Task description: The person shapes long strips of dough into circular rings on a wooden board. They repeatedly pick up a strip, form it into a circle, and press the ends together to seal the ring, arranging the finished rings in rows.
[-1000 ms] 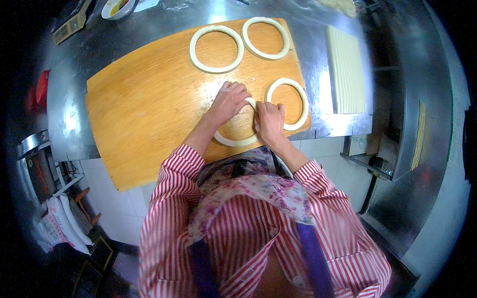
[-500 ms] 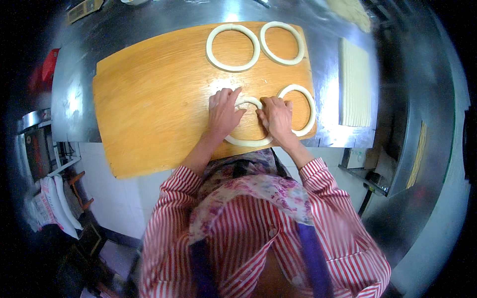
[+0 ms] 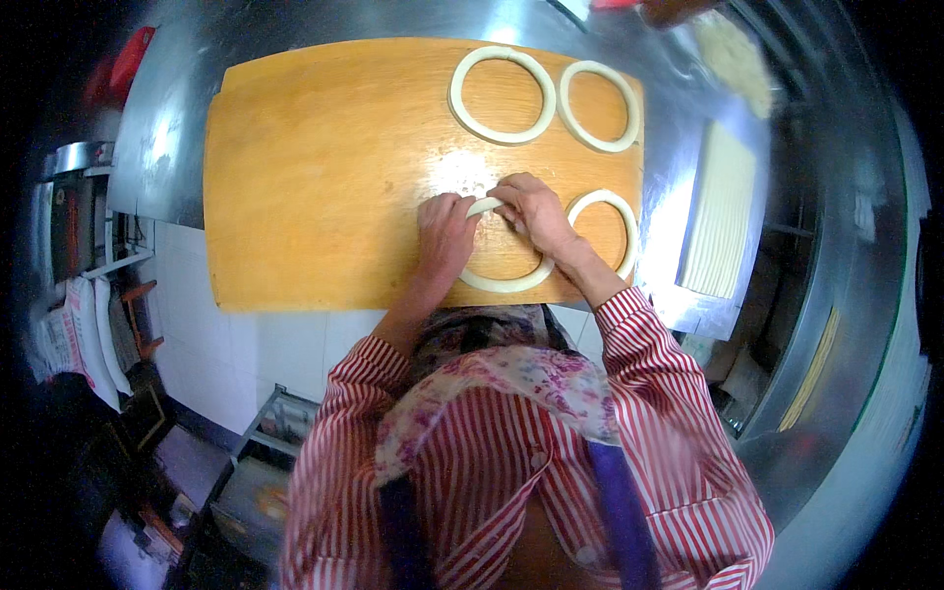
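Observation:
A ring of pale dough [image 3: 505, 284] lies close to the near edge of a wooden board [image 3: 315, 177]. At the ring's far side, my left hand [image 3: 447, 234] is closed on its upper left part, fingers curled down over the dough. My right hand [image 3: 537, 216] pinches the same rope of dough just to the right, fingertips bent round it. A short stretch of dough shows between the two hands; the rest of that side is hidden under them. Beside my right wrist lies a second dough ring [image 3: 631, 236]. Two more, a larger ring [image 3: 456, 93] and a narrower ring [image 3: 602, 147], rest along the far edge.
The board sits on a shiny metal table [image 3: 157, 147]. To its right lies a slab of dough cut into parallel strips [image 3: 718, 211], with a loose dough mass [image 3: 733, 64] beyond. A brownish shape [image 3: 678, 10] is cut off at the top edge. White sacks [image 3: 93, 334] stand at lower left.
My right hand has shifted from the ring's right side up to its far side, closer to my left hand. The whole view has turned, so the board appears rotated.

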`<state>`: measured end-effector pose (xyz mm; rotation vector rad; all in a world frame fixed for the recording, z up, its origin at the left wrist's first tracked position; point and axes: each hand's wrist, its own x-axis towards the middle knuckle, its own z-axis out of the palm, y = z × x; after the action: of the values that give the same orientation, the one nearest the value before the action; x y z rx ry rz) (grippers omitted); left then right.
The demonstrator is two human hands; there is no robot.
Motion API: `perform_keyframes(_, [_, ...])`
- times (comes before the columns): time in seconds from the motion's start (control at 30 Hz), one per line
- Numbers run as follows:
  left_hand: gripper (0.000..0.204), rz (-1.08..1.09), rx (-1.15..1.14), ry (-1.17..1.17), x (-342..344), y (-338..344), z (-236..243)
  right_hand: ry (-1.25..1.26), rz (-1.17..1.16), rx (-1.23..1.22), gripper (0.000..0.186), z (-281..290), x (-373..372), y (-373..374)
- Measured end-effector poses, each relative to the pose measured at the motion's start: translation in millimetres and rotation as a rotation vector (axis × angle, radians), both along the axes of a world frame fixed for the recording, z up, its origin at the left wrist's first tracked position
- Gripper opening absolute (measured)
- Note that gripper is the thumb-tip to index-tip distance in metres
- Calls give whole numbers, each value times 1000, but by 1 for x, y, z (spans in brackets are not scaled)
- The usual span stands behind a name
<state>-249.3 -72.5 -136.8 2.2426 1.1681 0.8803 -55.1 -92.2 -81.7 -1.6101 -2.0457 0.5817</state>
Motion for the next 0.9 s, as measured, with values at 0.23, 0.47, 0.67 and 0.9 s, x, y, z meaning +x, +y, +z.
perform_keyframes(0.23, [31, 155, -15, 30, -24, -26, 11, 2, -16, 27, 26, 0, 2, -2])
perform_keyframes(0.47, [29, -27, -28, 80, 3, 6, 19, 23, -59, -38, 27, -1, 5, 2])
perform_keyframes(0.67, [31, 78, -18, 62, 19, 11, 8, 42, -266, 104, 27, -5, 4, -9])
perform_keyframes(0.9, [39, -440, -28, 26, -24, -12, 15, -74, 47, -110, 28, 29, -10, -95])
